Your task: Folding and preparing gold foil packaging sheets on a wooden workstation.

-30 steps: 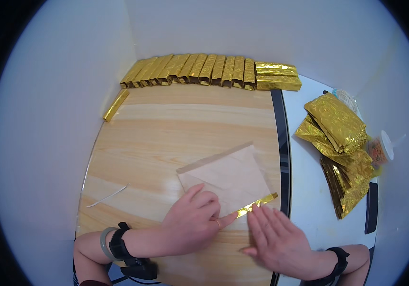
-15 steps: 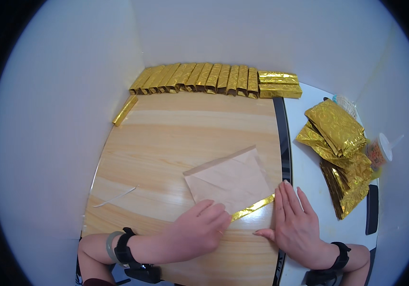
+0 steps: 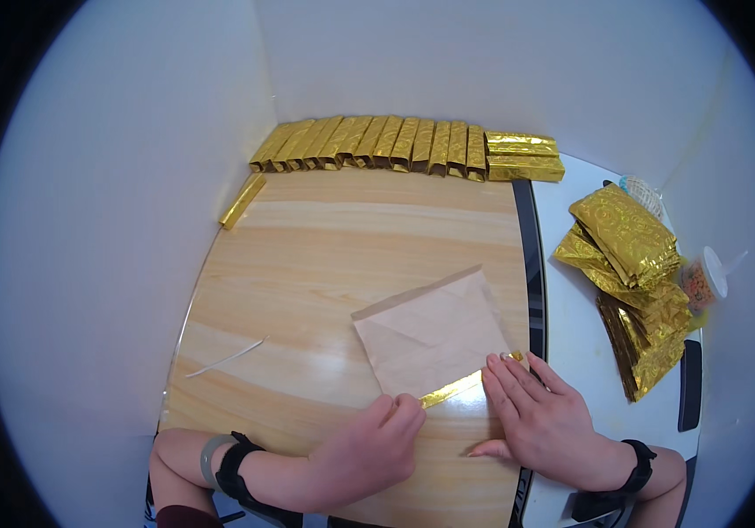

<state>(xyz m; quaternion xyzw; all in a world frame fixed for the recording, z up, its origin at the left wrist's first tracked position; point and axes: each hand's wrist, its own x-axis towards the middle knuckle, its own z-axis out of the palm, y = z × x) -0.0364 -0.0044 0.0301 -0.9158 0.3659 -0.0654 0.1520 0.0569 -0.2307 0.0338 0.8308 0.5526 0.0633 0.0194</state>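
Observation:
A sheet of gold foil paper [image 3: 434, 326] lies slantwise on the wooden tabletop, its dull tan side facing up. Along its near edge a narrow strip is folded over, showing shiny gold. My left hand [image 3: 373, 458] is closed, thumb and fingers pinching the left end of this folded strip. Stretched flat, my right hand [image 3: 543, 427] presses its fingertips on the fold near its right end, the thumb held apart. A bit of gold shows beyond those fingertips.
Several folded gold paper pieces [image 3: 377, 145] stand in a row at the back. One gold roll [image 3: 243, 202] lies at the far left, a thin white stick [image 3: 229, 357] nearer. On the right are stacked gold sheets [image 3: 624, 233] and a lidded clear cup [image 3: 705, 277].
My right hand has slid left along the folded strip, uncovering its right end. My left hand keeps its pinch at the left end. The whole view has shifted slightly.

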